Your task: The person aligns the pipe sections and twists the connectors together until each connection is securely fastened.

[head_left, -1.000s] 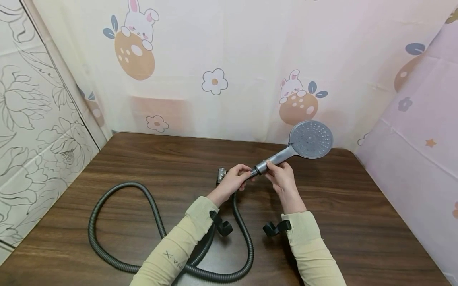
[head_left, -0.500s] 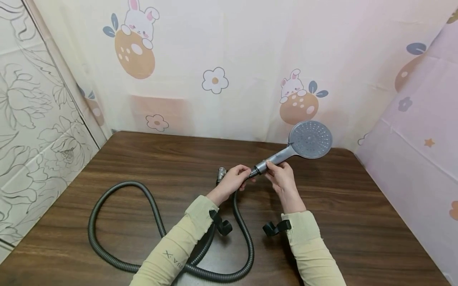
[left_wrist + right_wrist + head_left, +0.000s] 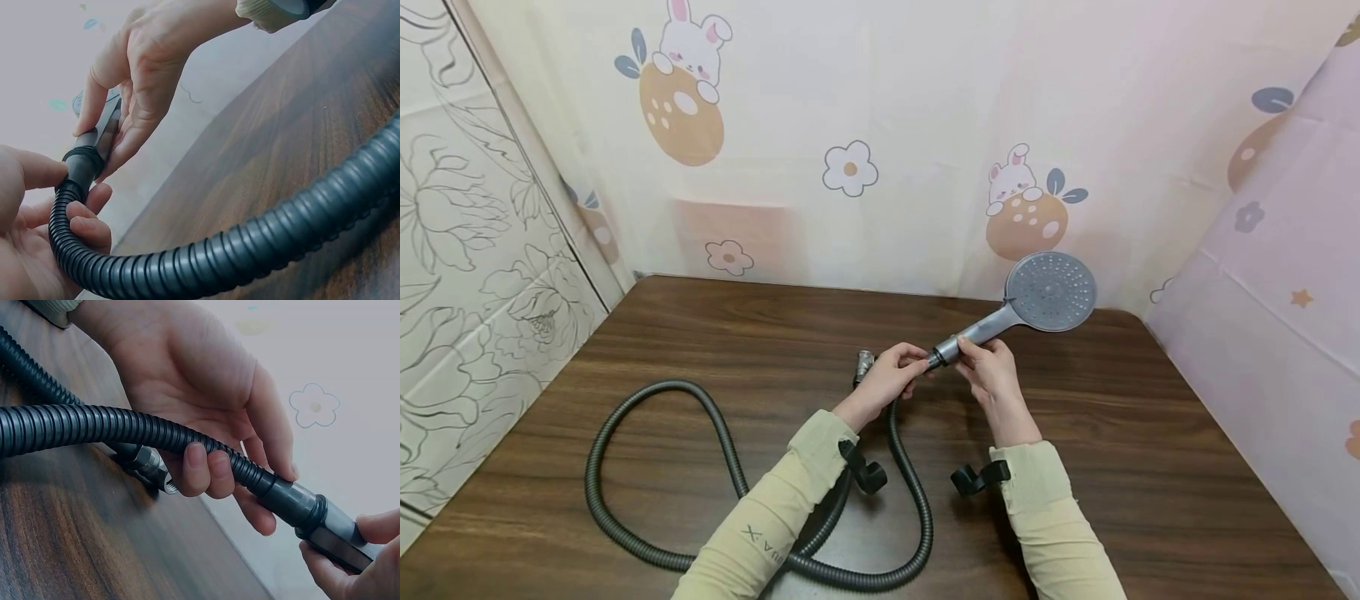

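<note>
Well, the left hand (image 3: 883, 379) pinches one end of the hose (image 3: 187, 272) and the right hand (image 3: 996, 381) pinches the handle (image 3: 985, 330) of the shower head (image 3: 1051, 292), likely to set both parts in one straight line. The shower head is above the far part of the table (image 3: 1150, 492), its long handle slanting away and to the right, its round face turned to the head camera. The hose loops on the table

I count two hands (image 3: 887, 382), two sleeves (image 3: 1058, 525) and two black straps (image 3: 870, 478) over one worktop (image 3: 1180, 517). Near its far edge there is one shower head (image 3: 1051, 292), and toward the middle and left edge one hose (image 3: 924, 525), with one free metal fitting (image 3: 864, 367). Beyond the far edge, two rabbits (image 3: 692, 52) are printed on the cloth (image 3: 925, 83).
</note>
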The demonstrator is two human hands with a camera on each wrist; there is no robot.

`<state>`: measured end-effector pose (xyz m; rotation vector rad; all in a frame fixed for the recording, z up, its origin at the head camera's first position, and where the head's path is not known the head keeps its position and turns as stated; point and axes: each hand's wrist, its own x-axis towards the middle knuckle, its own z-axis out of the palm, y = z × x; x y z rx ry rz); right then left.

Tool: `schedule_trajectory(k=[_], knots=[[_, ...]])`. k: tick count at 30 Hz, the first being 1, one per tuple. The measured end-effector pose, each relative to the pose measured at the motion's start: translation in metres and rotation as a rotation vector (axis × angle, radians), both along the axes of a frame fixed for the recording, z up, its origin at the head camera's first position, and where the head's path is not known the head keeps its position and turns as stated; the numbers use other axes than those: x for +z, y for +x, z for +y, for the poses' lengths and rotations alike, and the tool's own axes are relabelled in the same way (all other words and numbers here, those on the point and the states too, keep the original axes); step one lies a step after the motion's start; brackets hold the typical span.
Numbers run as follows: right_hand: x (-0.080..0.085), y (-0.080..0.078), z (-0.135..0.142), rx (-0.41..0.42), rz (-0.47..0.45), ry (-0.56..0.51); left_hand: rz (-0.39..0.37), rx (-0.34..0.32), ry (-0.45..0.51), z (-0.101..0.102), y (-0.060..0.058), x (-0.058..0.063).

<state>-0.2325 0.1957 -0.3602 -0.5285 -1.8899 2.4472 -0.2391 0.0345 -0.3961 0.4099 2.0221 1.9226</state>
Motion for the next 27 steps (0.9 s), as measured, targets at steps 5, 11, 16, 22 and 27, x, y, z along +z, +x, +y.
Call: schedule_trajectory(k=[5,11,16,22,27], knots=[[-0.0006,-0.0005,-0.0002,0.001,0.003,-0.001,0.021,0.02,-0.017,0.0008,-0.0001,-0.0017],[0.0003,-0.0014,-0.0004,-0.01,0.008,-0.014,0.019,0.023,-0.018,0.001,-0.0003,-0.0025],[0.0001,-0.0013,-0.0006,-0.018,0.008,-0.023,-0.008,0.007,-0.023,0.0006,-0.0005,-0.0021],[-0.0002,-0.0006,-0.0011,-0.01,0.004,0.014,-0.02,-0.006,-0.016,-0.0008,0.0014,0.0003],[0.0006,-0.0004,-0.0004,-0.006,0.003,0.015,-0.012,-0.016,0.006,-0.0013,0.0013,0.0014]])
